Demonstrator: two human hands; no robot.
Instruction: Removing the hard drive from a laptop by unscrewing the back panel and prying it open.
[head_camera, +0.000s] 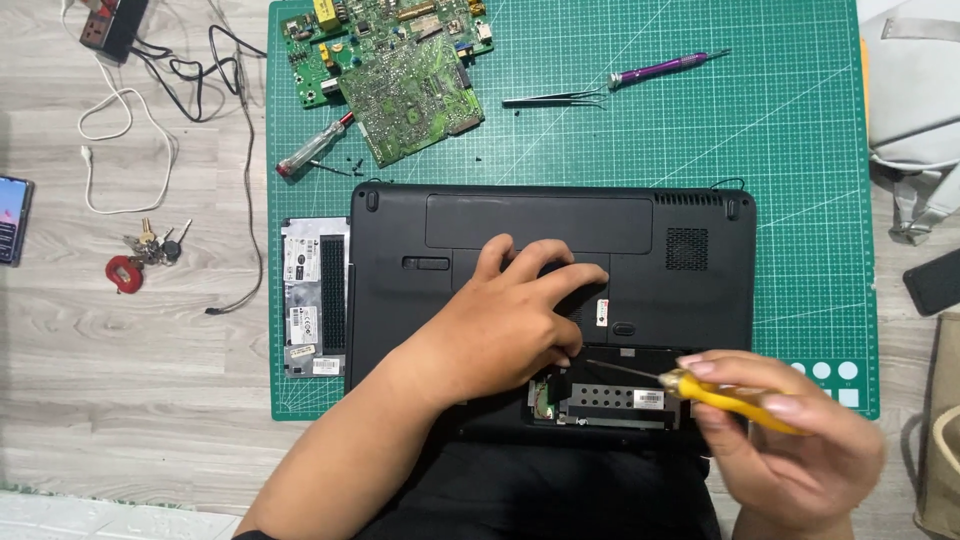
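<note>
A black laptop (560, 230) lies upside down on a green cutting mat (700, 130). My left hand (510, 315) rests flat on its underside, fingers spread over the middle panel. My right hand (785, 440) grips a yellow-handled screwdriver (700, 388), whose metal tip points left over an open bay (600, 398) at the laptop's near edge. Inside the bay a metal drive cage shows.
A removed cover panel (315, 297) lies left of the laptop. Green circuit boards (395, 65), a red-handled screwdriver (312, 147), tweezers (555, 98) and a purple driver (665, 68) lie at the mat's far side. Keys (140, 255), cables, a phone (12, 218) lie on the wooden floor.
</note>
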